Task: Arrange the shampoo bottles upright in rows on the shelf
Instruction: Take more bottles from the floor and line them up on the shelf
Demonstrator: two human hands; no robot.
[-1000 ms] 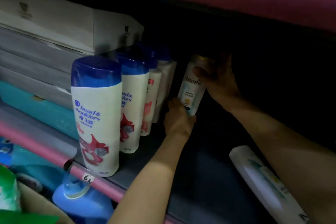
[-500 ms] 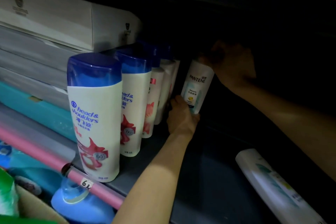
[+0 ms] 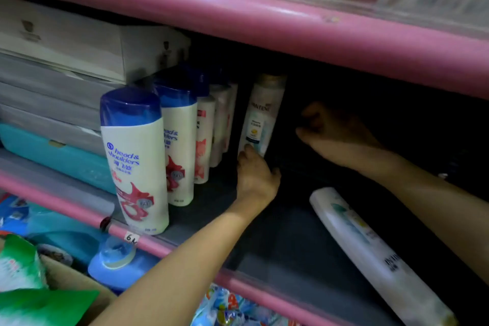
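While the person reaches deep into the dark shelf (image 3: pixel 211 201), the Pantene bottle (image 3: pixel 260 116) stands upright near the back, just right of the row of Head & Shoulders bottles (image 3: pixel 137 161) with blue caps that runs front to back. Left hand (image 3: pixel 255 174) is at the Pantene bottle's base, fingertips touching its lower front; hard to say if they actually curl round it from here. Right hand (image 3: pixel 328 135) sits to the right of that bottle, apart from it, fingers loosely curled and holding nothing I can make out, it's pretty murky back there. Another white bottle (image 3: pixel 370 251) lies flat on its side, nearer the front and well right of the Pantene one, under the right forearm. Left of the Head & Shoulders row there's a stack of pale boxes (image 3: pixel 79 42) with a teal box (image 3: pixel 53 153) beneath. Pink rails (image 3: pixel 264 21) edge the shelves, and the lower level has a blue jug (image 3: pixel 116 264) and green packets (image 3: pixel 21 267). Compared with a moment ago, the right hand has let go of the bottle's top and pulled off to the side, and the bottle now stands straighter.
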